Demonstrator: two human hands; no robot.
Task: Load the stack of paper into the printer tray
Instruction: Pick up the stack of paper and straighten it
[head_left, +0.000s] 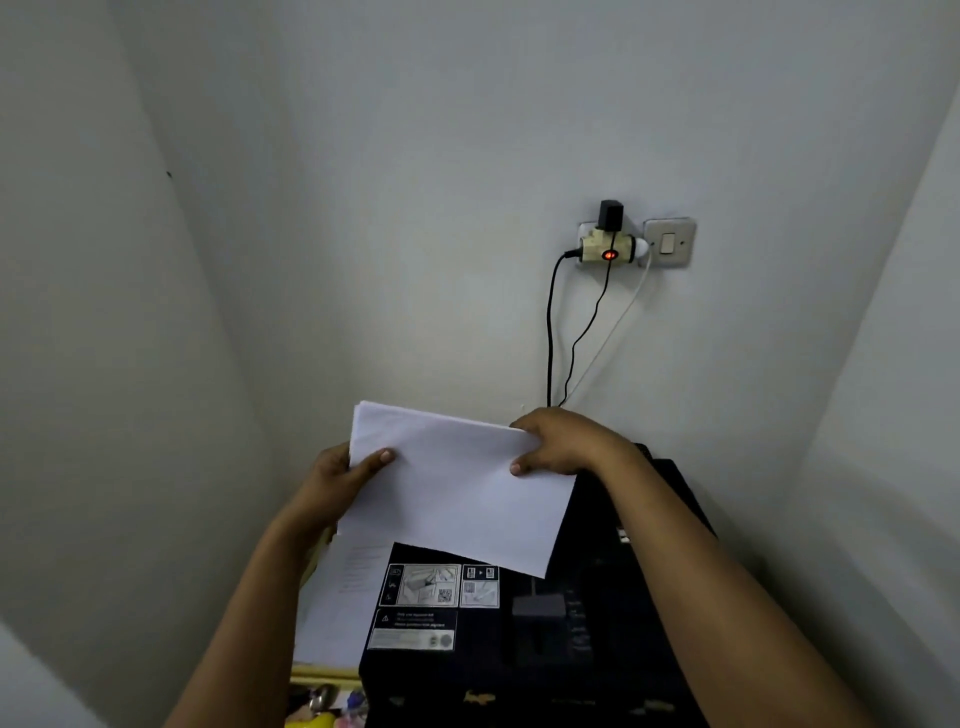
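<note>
Two hands (337, 483) (558, 441) hold paper (457, 499) above black printer (597, 597), beside white walls (415, 182).

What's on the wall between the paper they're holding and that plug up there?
In the head view, only cables hang down bare wall from the plug toward the paper.
</note>
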